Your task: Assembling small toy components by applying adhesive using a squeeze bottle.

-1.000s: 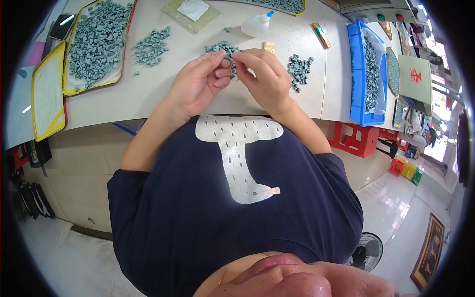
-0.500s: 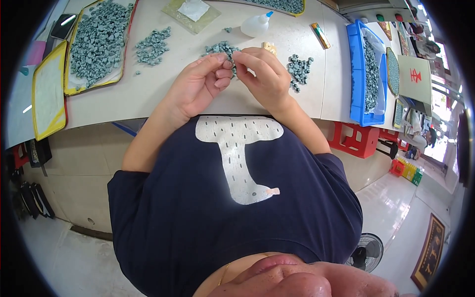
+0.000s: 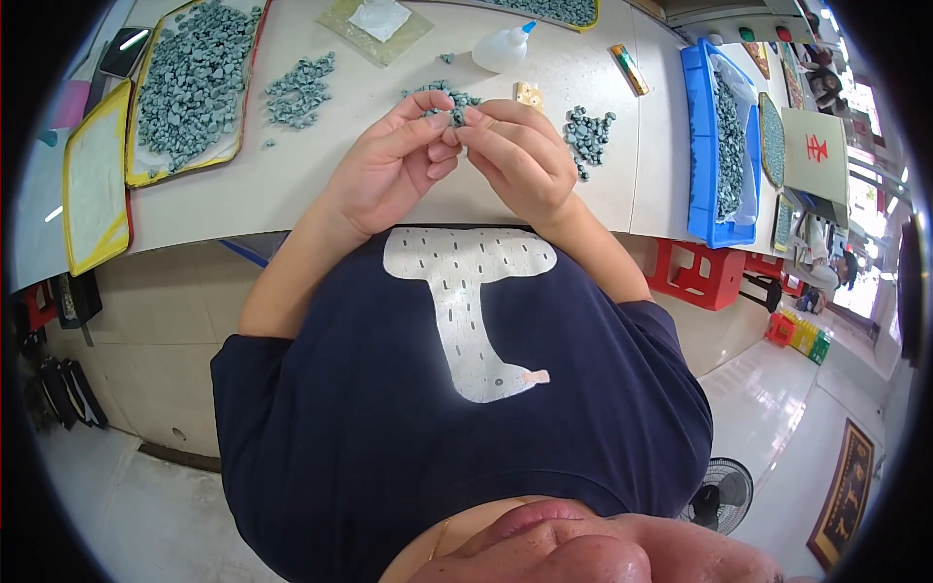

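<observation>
My left hand (image 3: pixel 389 163) and my right hand (image 3: pixel 528 155) meet over the near part of the table. Thumb and index finger of the left pinch a small grey-green stone piece. Against it, the right fingertips grip another small green stone piece (image 3: pixel 458 116). Whether the two pieces touch is too small to tell. Just beyond my fingers lies a pile of green stone pieces (image 3: pixel 466 99), partly hidden by the hands. A looser heap of grey-green pieces (image 3: pixel 299 90) is to the left. Right of my right hand sits a small group of darker, shinier pieces (image 3: pixel 588 134).
A yellow-rimmed tray (image 3: pixel 146 179) full of stones stands at left. A white squeeze bottle (image 3: pixel 501 51) with a blue tip and a yellowish wooden block (image 3: pixel 529 94) are beyond my hands. A blue bin (image 3: pixel 697 146) of stones stands at right, near a small orange-green tube (image 3: pixel 630 70).
My left index finger has lifted and straightened, and the pinched pieces show more between my fingertips. My right hand has shifted slightly right and down. The heaps look unchanged.
</observation>
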